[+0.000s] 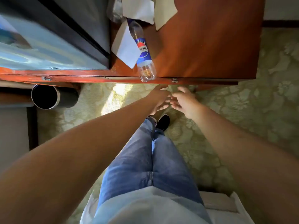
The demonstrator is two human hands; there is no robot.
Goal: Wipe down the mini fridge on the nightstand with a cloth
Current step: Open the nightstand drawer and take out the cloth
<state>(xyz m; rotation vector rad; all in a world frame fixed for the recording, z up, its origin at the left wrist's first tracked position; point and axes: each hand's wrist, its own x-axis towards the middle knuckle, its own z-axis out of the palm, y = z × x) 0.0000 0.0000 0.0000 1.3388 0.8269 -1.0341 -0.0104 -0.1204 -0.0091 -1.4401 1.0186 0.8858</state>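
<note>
Fingers of the left hand (159,98) and right hand (182,101) are loosely spread and hold nothing; the two hands reach out side by side, fingertips almost meeting, just below the front edge of the nightstand (210,46). On its wooden top the fridge (53,38) sits at the left, dark-sided, blurred. Just beside it a bottle (143,50) lies across white paper (124,46), its base past the edge. More white sheets (142,10), paper or cloth, lie farther back. A bin (45,96) stands on the carpet below.
</note>
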